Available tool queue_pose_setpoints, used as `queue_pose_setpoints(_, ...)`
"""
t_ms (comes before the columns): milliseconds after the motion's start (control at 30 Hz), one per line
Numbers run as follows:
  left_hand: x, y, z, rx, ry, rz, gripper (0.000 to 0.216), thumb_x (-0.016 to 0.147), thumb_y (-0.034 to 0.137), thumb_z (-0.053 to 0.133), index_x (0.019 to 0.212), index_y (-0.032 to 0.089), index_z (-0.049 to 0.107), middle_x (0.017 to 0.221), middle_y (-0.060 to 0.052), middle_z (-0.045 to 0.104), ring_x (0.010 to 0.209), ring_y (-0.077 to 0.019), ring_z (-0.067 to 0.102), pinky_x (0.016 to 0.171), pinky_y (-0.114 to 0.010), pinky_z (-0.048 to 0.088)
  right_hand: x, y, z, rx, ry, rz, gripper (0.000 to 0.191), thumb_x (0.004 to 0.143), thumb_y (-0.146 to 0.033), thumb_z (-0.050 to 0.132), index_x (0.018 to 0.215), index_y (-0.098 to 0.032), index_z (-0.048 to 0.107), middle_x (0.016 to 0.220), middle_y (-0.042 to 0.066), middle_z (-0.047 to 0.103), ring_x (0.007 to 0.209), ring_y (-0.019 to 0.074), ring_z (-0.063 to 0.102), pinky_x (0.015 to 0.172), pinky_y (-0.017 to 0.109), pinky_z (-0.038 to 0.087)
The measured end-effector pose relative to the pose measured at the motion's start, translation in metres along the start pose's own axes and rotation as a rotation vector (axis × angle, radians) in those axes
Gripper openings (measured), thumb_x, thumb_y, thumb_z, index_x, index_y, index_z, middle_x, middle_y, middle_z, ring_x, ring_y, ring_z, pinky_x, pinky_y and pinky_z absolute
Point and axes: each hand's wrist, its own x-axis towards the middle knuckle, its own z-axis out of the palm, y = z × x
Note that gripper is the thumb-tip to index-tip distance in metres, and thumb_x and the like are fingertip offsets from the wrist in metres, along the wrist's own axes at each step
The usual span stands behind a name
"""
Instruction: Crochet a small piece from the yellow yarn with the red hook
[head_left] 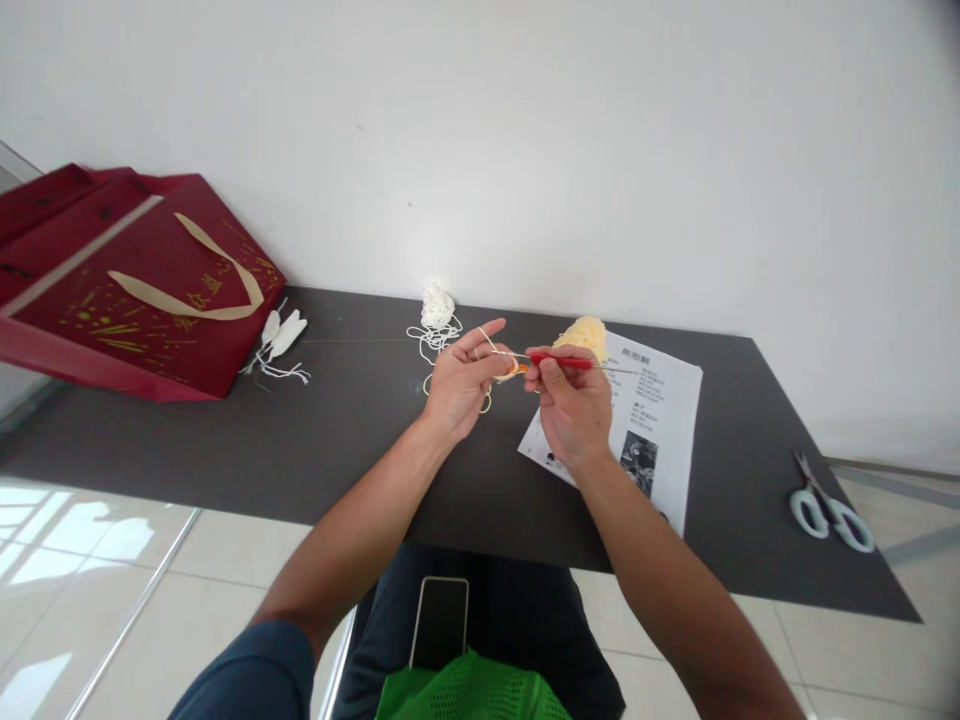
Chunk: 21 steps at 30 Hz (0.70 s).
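My right hand (571, 405) is closed round a red-handled crochet hook (564, 361), its metal tip pointing left. My left hand (459, 378) pinches a small orange crochet piece (514, 371) right at the hook, with the forefinger stretched out and a pale yarn strand running over it. Both hands hover above the dark table (360, 430). A ball of yellow yarn (582, 334) lies just behind my right hand. A clump of white yarn (437, 308) with loose strands lies behind my left hand.
A printed instruction sheet (660, 420) lies under my right hand. A red gift bag (127, 280) lies at the far left, small white crocheted pieces (282, 340) beside it. Scissors (829, 508) rest at the right edge. A phone (440, 620) and green mesh (472, 690) lie on my lap.
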Motion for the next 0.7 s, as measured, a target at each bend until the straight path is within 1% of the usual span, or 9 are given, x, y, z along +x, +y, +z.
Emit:
queue_pose_setpoints(67, 0.000, 0.000, 0.001, 0.019, 0.000, 0.009, 0.060, 0.061, 0.009, 0.086, 0.119, 0.015, 0.071, 0.071, 0.003, 0.072, 0.061, -0.0081, 0.062, 0.060, -0.022, 0.042, 0.001, -0.002, -0.001, -0.008, -0.010, -0.005, 0.017, 0.081, -0.023, 0.083, 0.091, -0.025, 0.069, 0.093, -0.002, 0.081, 0.067, 0.0088, 0.069, 0.060, 0.022, 0.058)
queue_pose_setpoints(200, -0.001, 0.001, 0.001, 0.049, 0.001, 0.016, 0.059, 0.061, 0.009, 0.084, 0.118, 0.018, 0.072, 0.074, 0.003, 0.074, 0.065, -0.0090, 0.065, 0.065, -0.024, 0.046, 0.003, -0.003, -0.004, -0.047, -0.018, -0.027, 0.019, 0.083, -0.023, 0.082, 0.091, -0.025, 0.065, 0.092, -0.003, 0.078, 0.065, 0.0079, 0.066, 0.061, 0.023, 0.056)
queue_pose_setpoints(433, -0.001, 0.003, -0.001, 0.086, -0.003, 0.040, 0.058, 0.063, 0.012, 0.085, 0.119, 0.019, 0.072, 0.073, 0.003, 0.074, 0.066, -0.0092, 0.065, 0.067, -0.024, 0.048, 0.007, -0.007, -0.007, -0.105, -0.003, -0.057, 0.024, 0.082, -0.029, 0.083, 0.091, -0.026, 0.060, 0.090, -0.004, 0.075, 0.063, 0.0082, 0.063, 0.059, 0.024, 0.054)
queue_pose_setpoints(567, 0.000, 0.002, -0.004, 0.112, -0.016, 0.069, 0.057, 0.063, 0.012, 0.086, 0.118, 0.018, 0.073, 0.070, 0.004, 0.073, 0.066, -0.0100, 0.066, 0.069, -0.025, 0.050, 0.008, -0.008, -0.009, -0.118, -0.005, -0.103, 0.023, 0.082, -0.026, 0.082, 0.089, -0.027, 0.060, 0.089, -0.004, 0.075, 0.061, 0.0081, 0.061, 0.058, 0.024, 0.052)
queue_pose_setpoints(700, 0.000, 0.001, -0.007, 0.174, -0.039, 0.102, 0.055, 0.065, 0.011, 0.082, 0.119, 0.017, 0.073, 0.072, 0.003, 0.074, 0.064, -0.0099, 0.065, 0.066, -0.025, 0.049, 0.009, -0.009, -0.013, -0.149, -0.030, -0.150, 0.022, 0.083, -0.024, 0.080, 0.089, -0.026, 0.059, 0.089, -0.003, 0.076, 0.061, 0.0087, 0.061, 0.058, 0.025, 0.051)
